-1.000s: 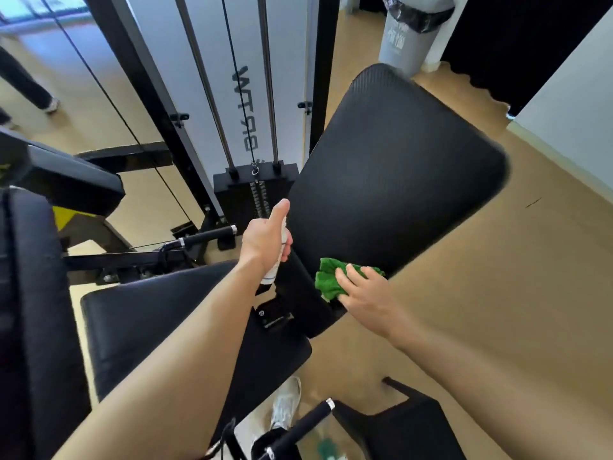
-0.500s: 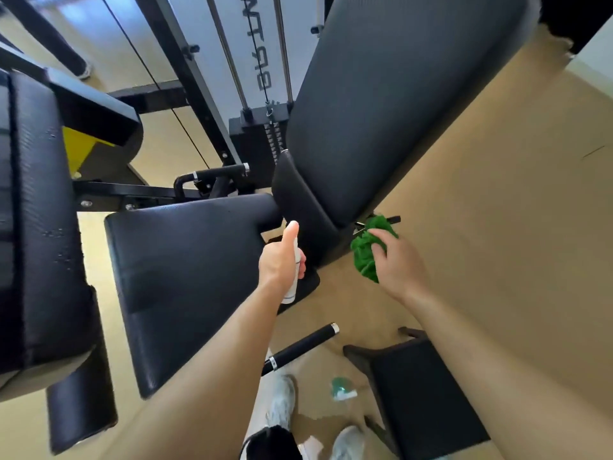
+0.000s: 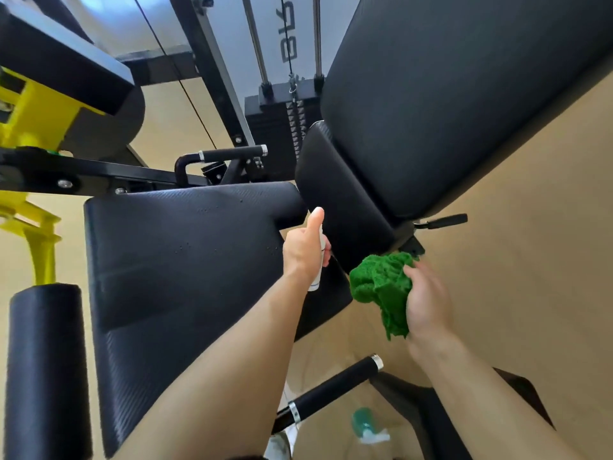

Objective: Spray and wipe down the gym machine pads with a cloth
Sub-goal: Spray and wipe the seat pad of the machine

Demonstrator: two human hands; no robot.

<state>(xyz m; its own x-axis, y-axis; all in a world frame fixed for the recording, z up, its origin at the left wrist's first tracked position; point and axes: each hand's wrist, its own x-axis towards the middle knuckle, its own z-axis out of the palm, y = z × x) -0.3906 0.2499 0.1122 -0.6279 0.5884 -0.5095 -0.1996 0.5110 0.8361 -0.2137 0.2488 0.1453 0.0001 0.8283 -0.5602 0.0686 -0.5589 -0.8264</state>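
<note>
My left hand (image 3: 303,249) grips a small white spray bottle (image 3: 317,273), thumb pointing up, over the right edge of the black seat pad (image 3: 172,270). Fine droplets speckle the seat pad. My right hand (image 3: 426,303) holds a bunched green cloth (image 3: 381,287) just below the lower end of the black back pad (image 3: 447,104), beside the small lumbar pad (image 3: 338,200). The cloth is close to the lumbar pad's bottom corner; I cannot tell whether it touches.
A weight stack (image 3: 278,127) with guide rods and cable stands behind the pads. Black handles (image 3: 232,154) (image 3: 331,390) flank the seat. A roller pad (image 3: 46,366) and yellow frame (image 3: 36,117) are at left. An adjustment lever (image 3: 444,221) sticks out right. A teal bottle (image 3: 365,424) lies on the floor.
The view has tilted down and closer to the seat. My right hand with the cloth has come off the back pad and dropped below it. My left hand keeps hold of the bottle.
</note>
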